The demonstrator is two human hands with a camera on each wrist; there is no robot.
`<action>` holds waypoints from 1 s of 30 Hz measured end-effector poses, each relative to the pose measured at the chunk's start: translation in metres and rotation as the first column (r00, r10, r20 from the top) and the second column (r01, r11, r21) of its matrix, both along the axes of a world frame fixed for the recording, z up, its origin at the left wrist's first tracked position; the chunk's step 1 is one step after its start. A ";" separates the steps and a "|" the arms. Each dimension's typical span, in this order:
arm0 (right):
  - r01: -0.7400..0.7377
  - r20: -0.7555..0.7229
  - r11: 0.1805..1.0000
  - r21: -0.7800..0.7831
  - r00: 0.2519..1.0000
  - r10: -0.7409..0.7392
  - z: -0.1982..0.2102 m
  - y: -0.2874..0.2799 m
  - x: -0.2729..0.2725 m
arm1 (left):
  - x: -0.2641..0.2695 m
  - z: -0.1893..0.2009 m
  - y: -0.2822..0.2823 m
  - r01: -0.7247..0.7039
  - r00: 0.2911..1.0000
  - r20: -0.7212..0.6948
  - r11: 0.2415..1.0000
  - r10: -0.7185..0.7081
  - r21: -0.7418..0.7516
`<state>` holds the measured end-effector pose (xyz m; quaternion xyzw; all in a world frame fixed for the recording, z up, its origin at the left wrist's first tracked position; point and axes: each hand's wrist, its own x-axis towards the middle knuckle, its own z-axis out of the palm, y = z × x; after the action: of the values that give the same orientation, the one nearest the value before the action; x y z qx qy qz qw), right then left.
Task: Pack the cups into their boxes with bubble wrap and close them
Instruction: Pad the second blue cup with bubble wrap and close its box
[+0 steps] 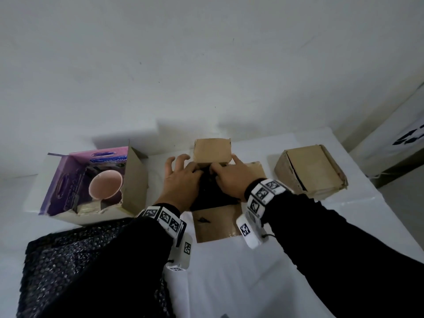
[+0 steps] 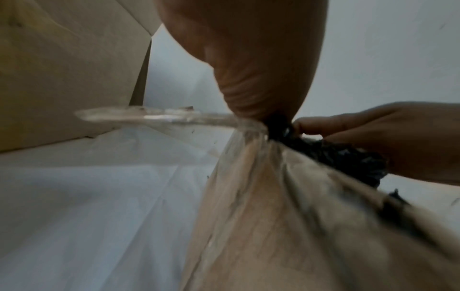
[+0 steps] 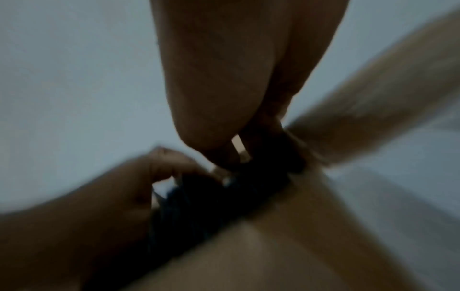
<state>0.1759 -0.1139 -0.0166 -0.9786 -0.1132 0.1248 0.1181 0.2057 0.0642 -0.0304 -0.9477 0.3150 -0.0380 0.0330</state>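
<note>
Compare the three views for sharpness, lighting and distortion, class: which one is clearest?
Head view: clearest, evenly lit, wide-angle bending at the edges; the pink ceramic cup is sharp. Left wrist view: dim, the brown cardboard flap smeared by blur. Right wrist view: darkest and blurriest; the black bubble wrap is a dark smear.

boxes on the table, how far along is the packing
Done, by the look of it: the brown box on the right sits with its flaps down. In hand: the left hand and right hand press a black bubble-wrap bundle into the open middle box; its flaps are up. Left: the pink cup sits unwrapped in the open purple box, with the spare bubble wrap nearby.
</note>
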 end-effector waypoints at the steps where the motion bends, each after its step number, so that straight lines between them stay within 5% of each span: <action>1: 0.060 -0.116 0.994 0.095 0.992 -0.049 0.005 -0.004 0.005 | 0.001 0.001 0.003 -0.008 1.000 -0.030 0.999 0.007 -0.047; 4: 0.179 -0.337 0.943 0.281 0.938 -0.078 0.015 -0.013 0.014 | 0.005 0.006 0.015 0.017 0.978 -0.207 0.997 -0.033 -0.080; 10: -0.019 -0.106 0.999 -0.034 0.994 0.015 0.002 -0.001 -0.001 | 0.002 0.013 0.020 0.041 0.944 -0.330 0.996 -0.012 0.082; 18: -0.035 -0.004 0.974 -0.223 0.999 0.035 -0.009 0.010 -0.006 | -0.005 0.024 -0.013 -0.034 0.967 -0.232 0.955 0.105 0.293; 21: -0.057 -0.076 0.979 -0.196 0.996 0.042 0.008 0.010 -0.007 | -0.005 0.028 -0.011 -0.021 0.981 -0.179 0.959 0.074 0.282; 25: 0.001 0.040 0.966 -0.260 0.999 0.010 0.020 -0.003 -0.007 | 0.000 0.036 0.007 0.016 0.966 -0.254 0.978 0.038 0.210; 30: -0.007 0.014 0.916 -0.401 1.000 0.014 0.006 0.001 -0.015 | -0.007 0.042 -0.009 0.035 0.985 -0.167 0.930 0.029 0.366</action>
<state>0.1609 -0.1134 -0.0106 -0.9824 -0.0915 0.1377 -0.0864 0.1990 0.0552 0.0120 -0.9241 0.3198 0.1024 0.1827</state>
